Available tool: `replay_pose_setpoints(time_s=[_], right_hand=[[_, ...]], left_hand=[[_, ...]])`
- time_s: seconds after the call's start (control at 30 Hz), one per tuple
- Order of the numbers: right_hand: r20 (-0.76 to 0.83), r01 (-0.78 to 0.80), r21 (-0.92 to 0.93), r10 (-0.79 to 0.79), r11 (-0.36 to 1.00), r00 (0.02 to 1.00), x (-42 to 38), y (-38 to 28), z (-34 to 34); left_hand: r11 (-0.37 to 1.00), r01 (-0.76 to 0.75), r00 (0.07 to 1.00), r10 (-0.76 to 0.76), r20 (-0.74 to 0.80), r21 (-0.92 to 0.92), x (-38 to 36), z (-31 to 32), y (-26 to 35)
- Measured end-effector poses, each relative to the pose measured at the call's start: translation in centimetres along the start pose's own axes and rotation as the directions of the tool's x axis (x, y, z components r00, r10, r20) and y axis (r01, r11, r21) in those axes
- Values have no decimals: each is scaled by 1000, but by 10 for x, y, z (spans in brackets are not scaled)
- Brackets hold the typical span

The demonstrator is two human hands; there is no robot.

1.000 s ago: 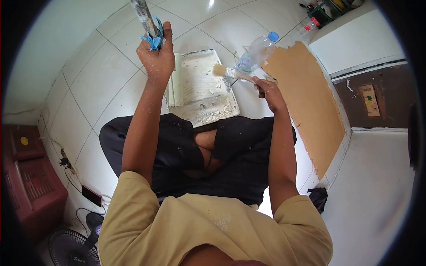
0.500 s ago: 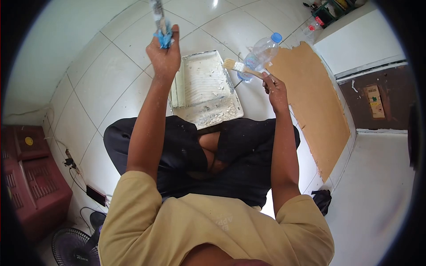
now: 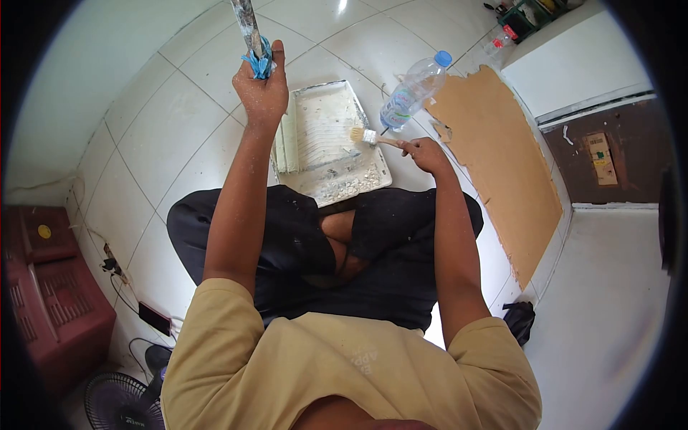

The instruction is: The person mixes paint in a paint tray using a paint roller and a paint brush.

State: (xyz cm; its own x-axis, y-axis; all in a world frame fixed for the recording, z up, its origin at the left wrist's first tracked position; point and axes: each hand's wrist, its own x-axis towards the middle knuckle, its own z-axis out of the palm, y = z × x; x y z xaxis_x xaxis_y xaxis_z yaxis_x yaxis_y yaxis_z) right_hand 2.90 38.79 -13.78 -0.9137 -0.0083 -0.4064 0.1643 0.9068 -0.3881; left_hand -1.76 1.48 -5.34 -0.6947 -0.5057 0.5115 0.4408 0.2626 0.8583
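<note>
My left hand (image 3: 262,94) is closed around a paint-spattered pole (image 3: 246,26), with crumpled blue plastic (image 3: 261,63) wrapped about it at the grip. The pole runs up out of view. My right hand (image 3: 426,153) pinches the wooden handle of a paintbrush (image 3: 368,136). Its pale bristles point left, over the right part of a white paint tray (image 3: 326,115). Dried paint and loose flakes (image 3: 358,185) cover the tray's near end. Along the tray's left side lies a pale paint roller (image 3: 287,143), partly hidden behind my left forearm.
A clear plastic bottle (image 3: 414,94) with a blue cap stands right of the tray. Farther right lies torn brown cardboard (image 3: 502,158) beside a white cabinet (image 3: 573,68). A maroon plastic box (image 3: 54,279), a phone (image 3: 155,317) and a fan (image 3: 122,401) are at left.
My right hand has come down and slightly left, bringing the brush from beside the bottle to over the tray. My left hand has shifted slightly left with the pole.
</note>
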Motion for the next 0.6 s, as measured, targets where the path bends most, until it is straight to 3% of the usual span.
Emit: replay_pose_setpoints(time_s=[0.2, 0.27, 0.3, 0.37, 0.53, 0.6], right_hand=[[13, 56, 206, -60, 977, 998, 1, 5, -2], [134, 38, 527, -127, 849, 983, -15, -7, -16], [129, 46, 526, -133, 849, 983, -18, -6, -18], [132, 71, 710, -232, 700, 964, -23, -2, -26], [158, 45, 629, -184, 776, 970, -21, 15, -26], [264, 39, 218, -97, 975, 960, -8, 24, -16]], left_hand=[[995, 81, 997, -81, -10, -52, 1, -5, 8], [997, 76, 997, -76, -14, -28, 1, -5, 4], [998, 60, 998, -61, -13, -21, 1, -6, 3], [999, 40, 999, -40, -15, -16, 4, -5, 0], [1000, 28, 999, -28, -23, 9, 2, -5, 3], [998, 63, 998, -63, 0, -31, -1, -7, 8]])
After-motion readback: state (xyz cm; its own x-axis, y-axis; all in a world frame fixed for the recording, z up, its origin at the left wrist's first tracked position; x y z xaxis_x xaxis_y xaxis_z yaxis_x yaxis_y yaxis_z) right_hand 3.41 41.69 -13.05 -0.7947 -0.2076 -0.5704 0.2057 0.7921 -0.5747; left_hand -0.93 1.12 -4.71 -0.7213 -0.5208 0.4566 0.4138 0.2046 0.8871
